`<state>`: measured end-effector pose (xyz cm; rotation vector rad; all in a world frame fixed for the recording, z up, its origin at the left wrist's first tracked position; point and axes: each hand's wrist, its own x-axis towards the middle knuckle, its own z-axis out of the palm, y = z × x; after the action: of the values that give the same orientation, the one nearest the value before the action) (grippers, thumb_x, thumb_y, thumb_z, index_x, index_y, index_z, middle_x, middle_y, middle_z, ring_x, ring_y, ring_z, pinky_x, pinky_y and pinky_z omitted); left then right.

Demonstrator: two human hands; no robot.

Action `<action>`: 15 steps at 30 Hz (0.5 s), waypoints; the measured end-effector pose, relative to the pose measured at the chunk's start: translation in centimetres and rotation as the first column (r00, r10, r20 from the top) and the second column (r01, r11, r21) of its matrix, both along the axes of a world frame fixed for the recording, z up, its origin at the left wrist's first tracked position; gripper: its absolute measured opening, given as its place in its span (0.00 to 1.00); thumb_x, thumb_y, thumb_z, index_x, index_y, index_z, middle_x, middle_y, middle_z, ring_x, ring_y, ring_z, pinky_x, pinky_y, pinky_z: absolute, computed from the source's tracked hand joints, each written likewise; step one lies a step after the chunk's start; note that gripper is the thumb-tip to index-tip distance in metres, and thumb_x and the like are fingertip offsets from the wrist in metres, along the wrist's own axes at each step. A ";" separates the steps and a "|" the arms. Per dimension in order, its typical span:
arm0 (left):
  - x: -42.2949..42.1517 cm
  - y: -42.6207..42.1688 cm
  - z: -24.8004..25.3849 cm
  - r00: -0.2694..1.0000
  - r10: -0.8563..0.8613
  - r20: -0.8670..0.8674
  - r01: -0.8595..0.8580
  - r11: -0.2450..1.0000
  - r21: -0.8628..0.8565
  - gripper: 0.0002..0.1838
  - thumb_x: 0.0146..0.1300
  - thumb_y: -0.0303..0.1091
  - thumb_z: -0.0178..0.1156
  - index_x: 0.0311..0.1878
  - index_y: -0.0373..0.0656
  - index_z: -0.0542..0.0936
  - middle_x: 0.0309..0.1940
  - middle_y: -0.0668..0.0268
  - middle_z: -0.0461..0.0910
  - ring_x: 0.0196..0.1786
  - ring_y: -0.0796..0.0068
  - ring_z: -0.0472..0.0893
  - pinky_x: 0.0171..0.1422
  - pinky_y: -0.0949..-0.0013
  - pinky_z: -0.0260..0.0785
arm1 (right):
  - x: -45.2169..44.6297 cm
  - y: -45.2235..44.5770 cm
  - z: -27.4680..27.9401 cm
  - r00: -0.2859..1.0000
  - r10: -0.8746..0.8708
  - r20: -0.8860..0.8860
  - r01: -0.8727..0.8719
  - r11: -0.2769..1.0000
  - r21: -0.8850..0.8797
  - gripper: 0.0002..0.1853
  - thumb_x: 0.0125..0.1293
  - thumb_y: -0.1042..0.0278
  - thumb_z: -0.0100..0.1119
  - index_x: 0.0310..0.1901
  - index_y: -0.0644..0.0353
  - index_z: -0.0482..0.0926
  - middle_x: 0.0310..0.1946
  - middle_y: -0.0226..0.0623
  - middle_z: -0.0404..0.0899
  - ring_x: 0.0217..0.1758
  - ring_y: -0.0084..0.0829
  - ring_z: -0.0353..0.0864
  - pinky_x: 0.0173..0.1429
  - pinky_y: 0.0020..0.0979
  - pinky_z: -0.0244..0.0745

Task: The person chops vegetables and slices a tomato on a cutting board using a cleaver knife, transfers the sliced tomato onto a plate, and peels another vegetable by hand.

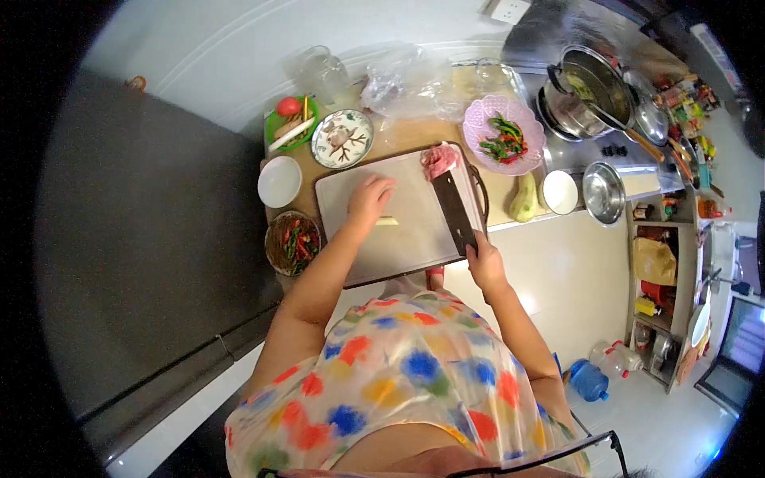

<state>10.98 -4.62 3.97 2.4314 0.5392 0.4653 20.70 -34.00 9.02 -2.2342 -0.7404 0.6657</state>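
Note:
My right hand (484, 261) is closed around the handle end of a dark cleaver (453, 209), whose blade lies along the right side of the cutting board (343, 247). A piece of raw pink meat (438, 162) rests on the board just beyond the blade's far end. My left hand (369, 201) is over the left-middle of the board, its fingers loosely bent and apart, with nothing visible in them. Close to its right, a small pale yellow slice (387, 221) lies on the board.
Left of the board stand a white bowl (280, 182), a bowl of cut peppers (293, 243), a patterned plate (343, 139) and a green basket (291, 123). To the right are a pink plate (478, 119) with peppers, a pale green gourd (523, 199) and a pot (574, 111) on the stove.

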 end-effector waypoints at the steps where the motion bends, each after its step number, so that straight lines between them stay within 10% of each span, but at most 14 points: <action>1: -1.9 -0.1 0.4 0.996 -0.023 -0.082 0.026 0.999 0.035 0.14 0.54 0.29 0.64 0.45 0.49 0.82 0.40 0.66 0.79 0.46 0.60 0.77 0.50 0.59 0.70 | 0.0 0.6 -0.1 0.999 0.038 0.008 -0.038 0.999 0.015 0.20 0.59 0.76 0.54 0.55 0.57 0.69 0.35 0.56 0.79 0.39 0.57 0.79 0.43 0.50 0.74; 15: -7.7 -6.2 -2.9 0.994 0.109 -0.008 -0.108 0.990 0.091 0.13 0.51 0.30 0.64 0.42 0.54 0.85 0.41 0.70 0.77 0.49 0.63 0.73 0.55 0.59 0.66 | -0.3 6.4 1.0 0.856 0.476 0.203 -0.470 0.879 -0.081 0.18 0.59 0.74 0.50 0.53 0.58 0.71 0.37 0.51 0.80 0.37 0.51 0.81 0.40 0.47 0.76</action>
<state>3.27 -10.81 1.08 2.5011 0.6719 0.5306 20.40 -27.56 10.03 -2.1818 -1.4325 0.6642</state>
